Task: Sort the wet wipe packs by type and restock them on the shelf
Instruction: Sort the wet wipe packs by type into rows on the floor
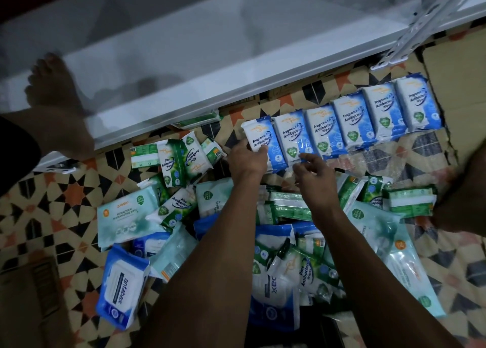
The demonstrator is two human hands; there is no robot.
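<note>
A row of several blue-and-white fragrance-free antibacterial wipe packs [347, 123] lies side by side on the patterned floor, running up to the right. My left hand [247, 161] grips the leftmost pack of that row [259, 140] at its lower left corner. My right hand [313, 169] hovers just below the second pack, fingers loosely curled, holding nothing. Below my arms lies a mixed heap: green pine wipe packs [178, 163], pale teal packs [123, 216] and blue Antabax packs [121, 284]. The white shelf [210, 66] stretches across the top.
A bare foot [50, 85] of a person stands at the shelf's left end. Flattened cardboard [457, 85] lies at the right. A green pack [410, 200] sits on its edge at the heap's right side. A white slotted shelf upright [420, 27] leans at the top right.
</note>
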